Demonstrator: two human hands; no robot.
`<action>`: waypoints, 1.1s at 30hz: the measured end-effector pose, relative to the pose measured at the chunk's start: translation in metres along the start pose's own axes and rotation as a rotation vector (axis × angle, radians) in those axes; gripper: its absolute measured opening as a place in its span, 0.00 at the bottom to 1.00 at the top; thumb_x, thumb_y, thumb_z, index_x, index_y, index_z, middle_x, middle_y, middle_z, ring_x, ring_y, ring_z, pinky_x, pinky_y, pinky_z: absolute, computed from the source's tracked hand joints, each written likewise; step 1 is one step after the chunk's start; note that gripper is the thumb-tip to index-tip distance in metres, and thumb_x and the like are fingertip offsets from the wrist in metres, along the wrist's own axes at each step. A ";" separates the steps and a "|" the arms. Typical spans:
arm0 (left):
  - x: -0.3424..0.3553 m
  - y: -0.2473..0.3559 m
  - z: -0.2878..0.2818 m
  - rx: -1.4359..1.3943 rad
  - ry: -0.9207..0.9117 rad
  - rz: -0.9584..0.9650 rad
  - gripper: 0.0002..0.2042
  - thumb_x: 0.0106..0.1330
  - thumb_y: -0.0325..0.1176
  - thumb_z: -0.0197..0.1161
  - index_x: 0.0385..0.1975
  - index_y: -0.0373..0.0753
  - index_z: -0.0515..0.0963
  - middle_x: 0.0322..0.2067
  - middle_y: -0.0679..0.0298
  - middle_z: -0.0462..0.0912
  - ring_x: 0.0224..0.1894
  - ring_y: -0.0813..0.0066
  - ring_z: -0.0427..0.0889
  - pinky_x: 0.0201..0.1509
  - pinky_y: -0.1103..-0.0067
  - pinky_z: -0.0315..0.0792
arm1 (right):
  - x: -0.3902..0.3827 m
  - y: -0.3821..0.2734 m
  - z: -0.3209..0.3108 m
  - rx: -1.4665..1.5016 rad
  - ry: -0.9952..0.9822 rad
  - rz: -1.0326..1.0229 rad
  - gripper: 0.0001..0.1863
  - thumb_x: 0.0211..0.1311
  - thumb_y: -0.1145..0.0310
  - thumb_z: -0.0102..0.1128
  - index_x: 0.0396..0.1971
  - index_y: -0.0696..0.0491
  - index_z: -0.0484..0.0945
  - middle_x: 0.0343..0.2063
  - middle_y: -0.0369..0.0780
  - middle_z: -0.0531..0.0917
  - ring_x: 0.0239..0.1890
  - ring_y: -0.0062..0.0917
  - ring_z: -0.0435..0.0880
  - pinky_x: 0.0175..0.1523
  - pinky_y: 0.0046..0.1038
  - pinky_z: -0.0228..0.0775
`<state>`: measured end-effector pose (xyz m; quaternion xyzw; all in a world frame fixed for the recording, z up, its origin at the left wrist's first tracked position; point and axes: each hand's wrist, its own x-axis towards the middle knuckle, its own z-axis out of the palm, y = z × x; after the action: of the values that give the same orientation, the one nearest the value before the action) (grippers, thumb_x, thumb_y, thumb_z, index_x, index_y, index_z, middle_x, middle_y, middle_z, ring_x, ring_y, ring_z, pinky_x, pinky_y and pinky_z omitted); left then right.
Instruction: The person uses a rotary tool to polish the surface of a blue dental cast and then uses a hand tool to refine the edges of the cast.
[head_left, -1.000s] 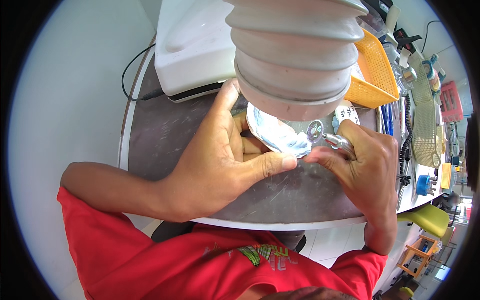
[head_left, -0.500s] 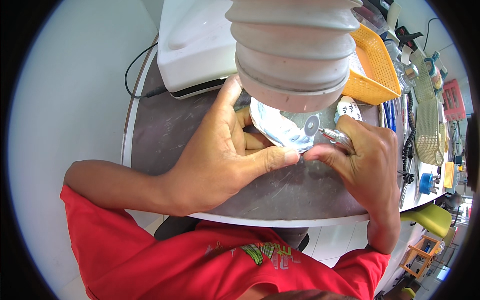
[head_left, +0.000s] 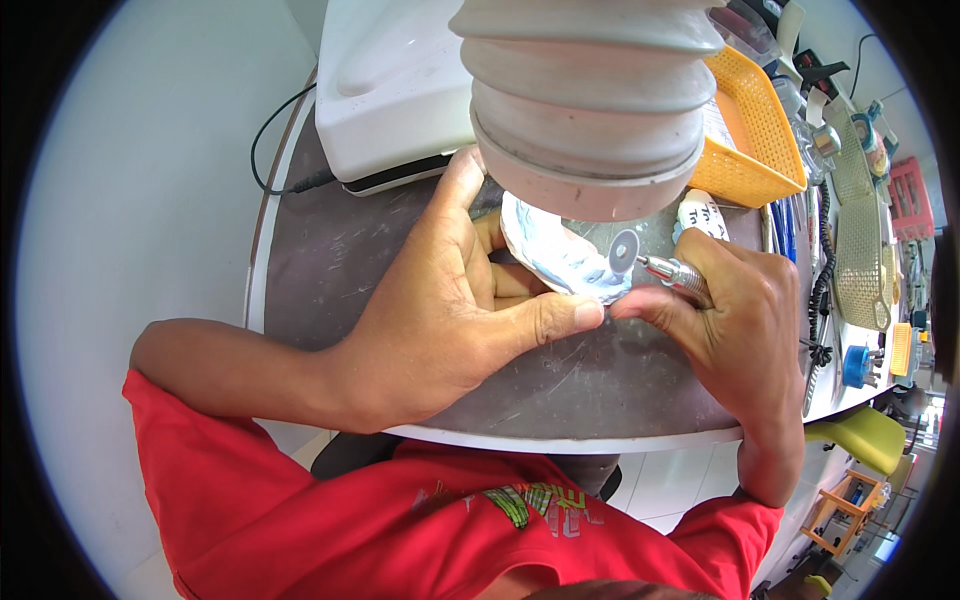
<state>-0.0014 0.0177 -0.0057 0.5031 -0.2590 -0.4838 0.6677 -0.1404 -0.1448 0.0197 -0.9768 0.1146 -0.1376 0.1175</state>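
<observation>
Head view: likely brittle cast (head_left: 558, 258) is held by its edge in left hand (head_left: 445, 305), handpiece (head_left: 676, 274) in right hand (head_left: 742, 315).

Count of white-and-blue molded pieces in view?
2: one piece in the left hand, a second piece just beyond the right hand, near the yellow basket. That hand partly covers it; more may be hidden.

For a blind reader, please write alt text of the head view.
A person's left grip holds a curved white-blue piece; the right grip holds a metal tool, its round disc close to the piece, near a ribbed white tube.
</observation>
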 end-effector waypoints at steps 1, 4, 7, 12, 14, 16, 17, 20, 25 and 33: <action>0.001 -0.001 0.000 -0.002 -0.006 0.013 0.30 0.60 0.19 0.65 0.59 0.29 0.55 0.50 0.57 0.69 0.53 0.71 0.75 0.55 0.77 0.73 | 0.000 0.000 0.000 -0.001 -0.002 0.003 0.29 0.44 0.47 0.71 0.15 0.57 0.67 0.12 0.44 0.68 0.14 0.38 0.66 0.22 0.34 0.56; 0.001 -0.002 -0.001 0.007 -0.001 0.019 0.30 0.60 0.19 0.65 0.59 0.28 0.54 0.50 0.56 0.69 0.53 0.71 0.74 0.56 0.76 0.73 | 0.000 -0.001 0.000 0.001 -0.009 0.009 0.29 0.45 0.47 0.71 0.16 0.57 0.67 0.12 0.44 0.68 0.14 0.39 0.67 0.22 0.34 0.56; 0.001 -0.005 -0.001 0.002 0.002 0.031 0.31 0.60 0.20 0.65 0.59 0.28 0.54 0.51 0.56 0.69 0.53 0.71 0.74 0.56 0.76 0.73 | 0.001 -0.001 0.000 0.006 -0.014 0.010 0.29 0.45 0.47 0.71 0.16 0.57 0.67 0.12 0.44 0.69 0.15 0.39 0.67 0.22 0.34 0.57; 0.001 -0.002 -0.001 -0.023 -0.024 0.031 0.31 0.60 0.20 0.65 0.60 0.28 0.54 0.50 0.56 0.70 0.53 0.72 0.74 0.55 0.76 0.73 | 0.001 -0.002 -0.001 0.014 -0.013 0.014 0.28 0.45 0.48 0.71 0.16 0.57 0.67 0.13 0.45 0.69 0.15 0.39 0.67 0.22 0.34 0.57; 0.001 -0.003 -0.001 -0.025 -0.017 0.041 0.31 0.60 0.20 0.65 0.60 0.29 0.55 0.50 0.56 0.71 0.53 0.72 0.75 0.55 0.76 0.73 | 0.001 -0.002 0.000 0.011 -0.017 0.015 0.28 0.45 0.48 0.71 0.16 0.57 0.67 0.13 0.45 0.69 0.15 0.39 0.67 0.22 0.34 0.57; 0.001 -0.005 -0.001 -0.025 -0.014 0.052 0.30 0.60 0.19 0.65 0.59 0.29 0.55 0.50 0.56 0.71 0.53 0.72 0.75 0.55 0.76 0.73 | 0.001 -0.002 0.000 0.008 -0.019 0.016 0.28 0.45 0.48 0.71 0.16 0.57 0.67 0.12 0.45 0.69 0.15 0.39 0.67 0.22 0.34 0.57; 0.001 -0.006 -0.001 -0.025 -0.013 0.055 0.30 0.60 0.19 0.65 0.59 0.29 0.55 0.50 0.56 0.71 0.53 0.72 0.75 0.55 0.76 0.73 | 0.001 -0.001 0.000 0.006 -0.019 0.017 0.28 0.45 0.48 0.71 0.16 0.57 0.67 0.12 0.45 0.69 0.15 0.39 0.67 0.22 0.34 0.57; 0.002 -0.007 -0.001 -0.027 -0.010 0.062 0.30 0.60 0.19 0.64 0.59 0.29 0.55 0.50 0.56 0.71 0.53 0.72 0.75 0.55 0.76 0.73 | 0.001 -0.001 0.000 0.004 -0.015 0.018 0.28 0.45 0.48 0.71 0.15 0.57 0.67 0.12 0.45 0.69 0.15 0.39 0.67 0.22 0.34 0.57; 0.001 -0.004 0.000 -0.016 -0.004 0.043 0.30 0.60 0.19 0.64 0.59 0.29 0.55 0.50 0.56 0.70 0.52 0.71 0.75 0.54 0.77 0.74 | 0.001 -0.001 0.000 0.006 -0.017 0.011 0.28 0.45 0.48 0.71 0.15 0.57 0.67 0.12 0.45 0.69 0.14 0.39 0.67 0.22 0.34 0.56; 0.001 -0.007 -0.001 0.010 0.001 0.048 0.30 0.60 0.19 0.64 0.59 0.29 0.54 0.49 0.56 0.70 0.52 0.72 0.76 0.53 0.78 0.74 | 0.001 -0.001 0.000 0.007 -0.020 0.015 0.28 0.45 0.47 0.71 0.15 0.57 0.68 0.12 0.44 0.70 0.15 0.39 0.69 0.22 0.34 0.58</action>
<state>-0.0028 0.0170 -0.0123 0.5003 -0.2730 -0.4663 0.6766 -0.1394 -0.1443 0.0201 -0.9768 0.1205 -0.1275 0.1229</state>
